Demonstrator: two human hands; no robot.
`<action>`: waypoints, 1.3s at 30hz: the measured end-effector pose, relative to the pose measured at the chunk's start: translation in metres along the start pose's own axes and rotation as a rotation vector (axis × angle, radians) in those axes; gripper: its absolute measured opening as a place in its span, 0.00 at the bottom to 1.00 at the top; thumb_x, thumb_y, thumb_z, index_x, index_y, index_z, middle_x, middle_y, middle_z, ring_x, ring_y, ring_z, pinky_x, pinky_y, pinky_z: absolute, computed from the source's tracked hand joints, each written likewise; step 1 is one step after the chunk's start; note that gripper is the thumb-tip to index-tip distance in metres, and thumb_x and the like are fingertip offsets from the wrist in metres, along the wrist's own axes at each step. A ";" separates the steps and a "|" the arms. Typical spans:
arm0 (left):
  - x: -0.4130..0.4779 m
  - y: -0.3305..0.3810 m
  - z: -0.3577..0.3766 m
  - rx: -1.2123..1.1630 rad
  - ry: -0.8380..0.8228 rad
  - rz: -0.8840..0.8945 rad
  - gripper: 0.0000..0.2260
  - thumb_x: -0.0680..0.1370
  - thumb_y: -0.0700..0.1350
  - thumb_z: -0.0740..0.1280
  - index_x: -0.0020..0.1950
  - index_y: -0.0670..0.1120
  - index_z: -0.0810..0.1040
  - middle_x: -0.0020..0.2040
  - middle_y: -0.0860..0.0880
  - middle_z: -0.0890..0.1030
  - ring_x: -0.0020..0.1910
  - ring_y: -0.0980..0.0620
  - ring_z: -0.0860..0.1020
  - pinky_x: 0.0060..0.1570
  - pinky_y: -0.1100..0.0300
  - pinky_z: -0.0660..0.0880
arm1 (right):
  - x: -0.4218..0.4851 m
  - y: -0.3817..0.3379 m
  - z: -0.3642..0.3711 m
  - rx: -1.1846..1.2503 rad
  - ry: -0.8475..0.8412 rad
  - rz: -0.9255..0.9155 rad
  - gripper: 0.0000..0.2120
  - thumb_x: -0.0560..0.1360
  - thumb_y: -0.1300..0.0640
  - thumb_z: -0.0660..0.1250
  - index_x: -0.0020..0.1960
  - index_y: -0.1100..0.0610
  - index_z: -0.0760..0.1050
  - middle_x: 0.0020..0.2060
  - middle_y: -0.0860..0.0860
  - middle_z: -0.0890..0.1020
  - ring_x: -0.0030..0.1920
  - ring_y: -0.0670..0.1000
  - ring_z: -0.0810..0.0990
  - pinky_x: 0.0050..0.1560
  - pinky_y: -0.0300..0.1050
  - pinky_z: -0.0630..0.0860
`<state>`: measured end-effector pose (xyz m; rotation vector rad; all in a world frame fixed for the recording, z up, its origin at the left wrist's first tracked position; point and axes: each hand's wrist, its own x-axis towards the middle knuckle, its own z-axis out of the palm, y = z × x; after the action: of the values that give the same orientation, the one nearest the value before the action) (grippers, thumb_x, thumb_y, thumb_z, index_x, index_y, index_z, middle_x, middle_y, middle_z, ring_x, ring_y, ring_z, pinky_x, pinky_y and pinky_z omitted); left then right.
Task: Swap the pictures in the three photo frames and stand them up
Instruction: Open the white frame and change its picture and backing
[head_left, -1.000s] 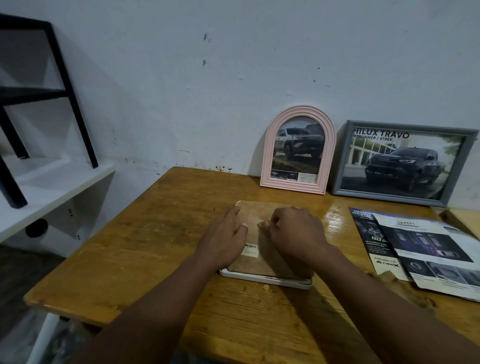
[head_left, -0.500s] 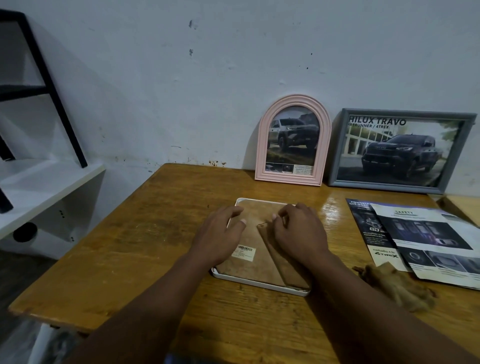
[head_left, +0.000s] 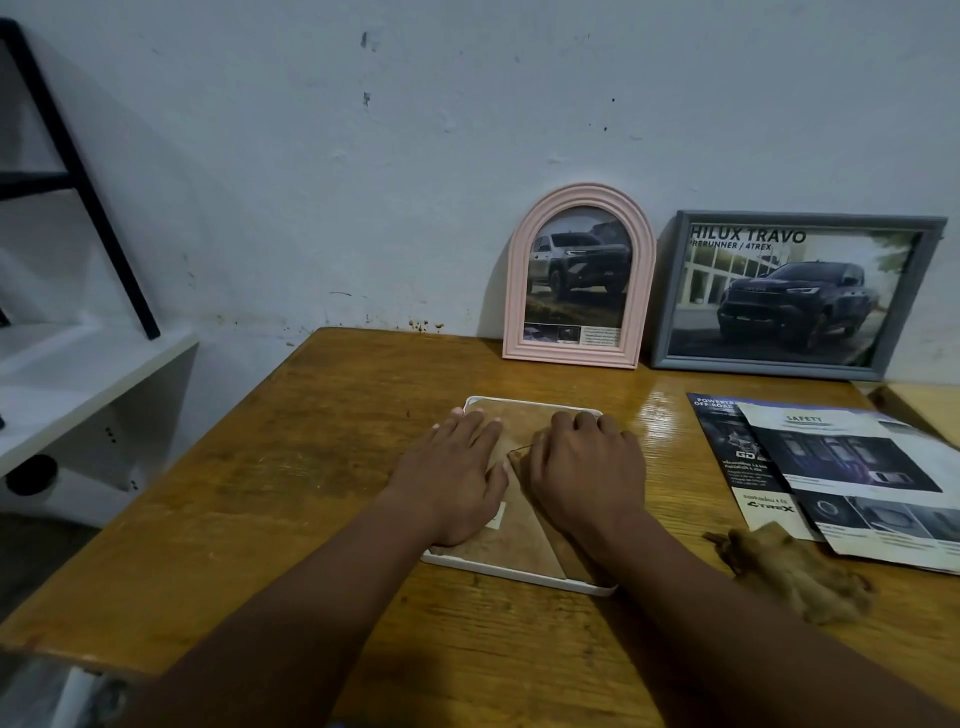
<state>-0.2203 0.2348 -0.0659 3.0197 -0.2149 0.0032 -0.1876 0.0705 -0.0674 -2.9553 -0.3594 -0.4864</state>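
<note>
A white photo frame (head_left: 519, 574) lies face down near the middle of the wooden surface (head_left: 260, 493), its brown backing board (head_left: 519, 540) turned up. A darker brown stand leg (head_left: 571, 564) lies flat and slantwise across the right half of the board. A small pale label (head_left: 496, 517) shows on the board just beside the heel of the left grip (head_left: 452, 478).

The left grip lies released and flat on the left half of the backing. Its fingers are straight and close together, and the fingertips reach the frame's far left corner. The right grip (head_left: 587, 467) rests on the right half, over the upper part of the stand leg. Its fingers are bent with the knuckles raised, and the fingertips come down at the frame's far edge. Whether they grasp anything there I cannot tell, since the back of the hand hides it. The two thumbs are near each other at the middle of the board, by the tip of the stand leg.

At the back of the surface a pink arched frame (head_left: 517, 291) stands upright against the wall, holding a picture of a pickup truck. Just beside it to the right stands a grey rectangular frame (head_left: 805, 223) with a dark pickup and the words HILUX TRAVO. In front of the grey frame two brochures (head_left: 852, 467) lie overlapping. A crumpled brown cloth (head_left: 795, 571) touches their near edge. A white shelf (head_left: 78, 374) with a black metal upright (head_left: 78, 171) stands well apart on the left.
</note>
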 end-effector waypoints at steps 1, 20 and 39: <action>0.000 0.002 -0.001 0.012 0.000 0.001 0.28 0.85 0.59 0.47 0.83 0.51 0.50 0.83 0.49 0.50 0.82 0.48 0.46 0.78 0.50 0.49 | 0.000 -0.001 -0.001 -0.015 -0.004 -0.008 0.22 0.78 0.44 0.52 0.55 0.56 0.78 0.52 0.57 0.83 0.54 0.59 0.78 0.51 0.54 0.75; -0.004 0.006 0.003 -0.071 0.062 -0.079 0.25 0.84 0.59 0.51 0.80 0.51 0.60 0.80 0.47 0.60 0.79 0.47 0.57 0.70 0.47 0.67 | -0.021 -0.001 -0.002 0.091 0.048 0.133 0.28 0.75 0.36 0.51 0.64 0.53 0.69 0.60 0.57 0.76 0.58 0.59 0.73 0.55 0.56 0.70; 0.027 0.099 -0.016 -0.861 0.048 -0.036 0.15 0.84 0.55 0.57 0.69 0.56 0.75 0.59 0.51 0.80 0.56 0.51 0.78 0.58 0.45 0.78 | 0.013 0.102 -0.115 0.941 0.203 0.254 0.08 0.80 0.53 0.64 0.53 0.54 0.81 0.46 0.49 0.83 0.46 0.50 0.81 0.48 0.49 0.79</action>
<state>-0.2079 0.1352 -0.0383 2.1625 -0.1133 -0.0156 -0.1843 -0.0434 0.0363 -1.9830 -0.1244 -0.4190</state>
